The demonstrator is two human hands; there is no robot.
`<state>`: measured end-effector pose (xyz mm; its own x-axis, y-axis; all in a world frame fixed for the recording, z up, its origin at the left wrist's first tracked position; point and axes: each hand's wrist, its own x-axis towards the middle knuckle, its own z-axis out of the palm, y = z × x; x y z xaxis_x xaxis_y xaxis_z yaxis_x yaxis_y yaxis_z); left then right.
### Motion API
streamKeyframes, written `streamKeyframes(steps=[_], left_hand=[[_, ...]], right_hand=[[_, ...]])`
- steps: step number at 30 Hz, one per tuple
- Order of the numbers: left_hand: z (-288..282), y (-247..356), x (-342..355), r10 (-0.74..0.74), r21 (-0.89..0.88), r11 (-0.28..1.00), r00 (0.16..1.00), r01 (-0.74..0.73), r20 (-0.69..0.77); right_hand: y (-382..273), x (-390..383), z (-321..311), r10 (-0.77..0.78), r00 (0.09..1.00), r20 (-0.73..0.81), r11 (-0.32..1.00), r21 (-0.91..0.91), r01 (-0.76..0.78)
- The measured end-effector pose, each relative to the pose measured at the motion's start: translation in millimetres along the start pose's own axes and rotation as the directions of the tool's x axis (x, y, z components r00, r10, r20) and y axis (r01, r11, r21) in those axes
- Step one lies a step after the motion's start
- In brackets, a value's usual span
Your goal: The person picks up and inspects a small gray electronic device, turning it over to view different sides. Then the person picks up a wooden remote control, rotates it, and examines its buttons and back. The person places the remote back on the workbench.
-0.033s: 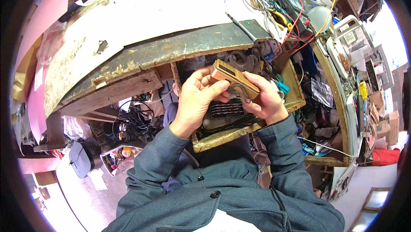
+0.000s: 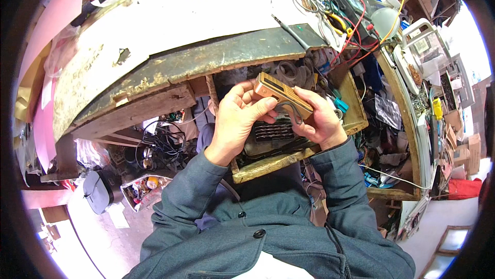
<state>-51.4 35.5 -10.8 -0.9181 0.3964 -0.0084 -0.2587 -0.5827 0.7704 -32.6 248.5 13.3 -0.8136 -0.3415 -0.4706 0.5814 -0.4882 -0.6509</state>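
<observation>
Plainly, with a slatted wood-toned box [image 2: 285, 93] as the dial's centre, the left grip [image 2: 236, 119] comes in at eight o'clock, closed on one end with its thumb over the front, and the right grip [image 2: 326, 122], at four o'clock, holds the other end. The box sits tilted between them above an open wooden drawer [image 2: 258, 170], a grey cord loop [image 2: 296, 111] against its lower side. Just past it, toward six, lies a row of twist drill bits [image 2: 273, 132]; grey coiled tubing [image 2: 291, 73] shows at twelve. Farther out, the white-covered tabletop [image 2: 206, 16] spreads toward eleven, yellow-handled pliers [image 2: 340, 21] lie toward one, and tangled black cable [image 2: 172, 142] is at eight.
</observation>
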Motion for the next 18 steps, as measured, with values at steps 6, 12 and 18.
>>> streamKeyframes(steps=[6, 12, 18], left_hand=[[-1.0, -3.3, -0.1, 0.047, 0.01, 0.999, 0.999, -0.047, -0.025], [-3.2, -1.5, -0.4, 0.011, 0.038, 0.999, 1.0, -0.011, -0.016], [3.4, 4.8, -3.2, 0.001, 0.04, 0.999, 0.998, 0.002, -0.055]], right_hand=[[1.2, -0.7, 2.4, 0.052, 0.999, 0.009, 0.995, -0.083, -0.051], [0.8, -2.7, 6.5, 0.074, 0.992, 0.099, 0.976, -0.209, -0.052], [0.2, -5.5, 20.2, 0.052, 0.998, 0.019, 0.981, -0.191, -0.047]])
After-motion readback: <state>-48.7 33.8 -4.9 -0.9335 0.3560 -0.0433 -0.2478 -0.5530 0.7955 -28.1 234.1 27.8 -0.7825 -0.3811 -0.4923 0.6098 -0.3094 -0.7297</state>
